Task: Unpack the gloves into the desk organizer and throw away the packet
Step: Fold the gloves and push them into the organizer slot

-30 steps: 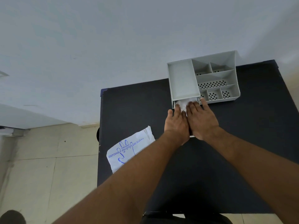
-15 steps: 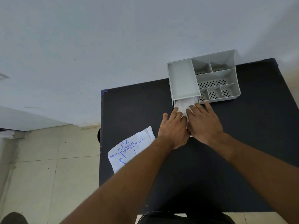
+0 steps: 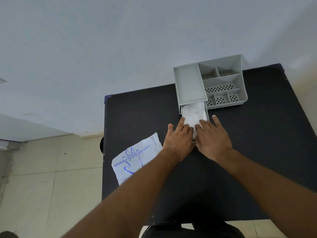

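Observation:
The grey desk organizer [image 3: 188, 85] stands at the table's far edge. Its lower drawer [image 3: 207, 112] is slid out toward me and holds white plastic gloves [image 3: 193, 112]. My left hand [image 3: 178, 140] and my right hand [image 3: 213, 138] lie side by side over the drawer's near end, fingers stretched onto the gloves, and they hide the drawer's front. The white glove packet [image 3: 135, 160], printed in blue, lies flat at the table's left edge and overhangs it a little. My left forearm covers its near corner.
The black table [image 3: 257, 152] stands against a pale wall. The organizer's open compartments [image 3: 221, 86] at the right have perforated bottoms. Tiled floor [image 3: 51, 177] lies to the left of the table.
Both hands have drawn back toward me and the drawer has come out with them, so more of the gloves shows.

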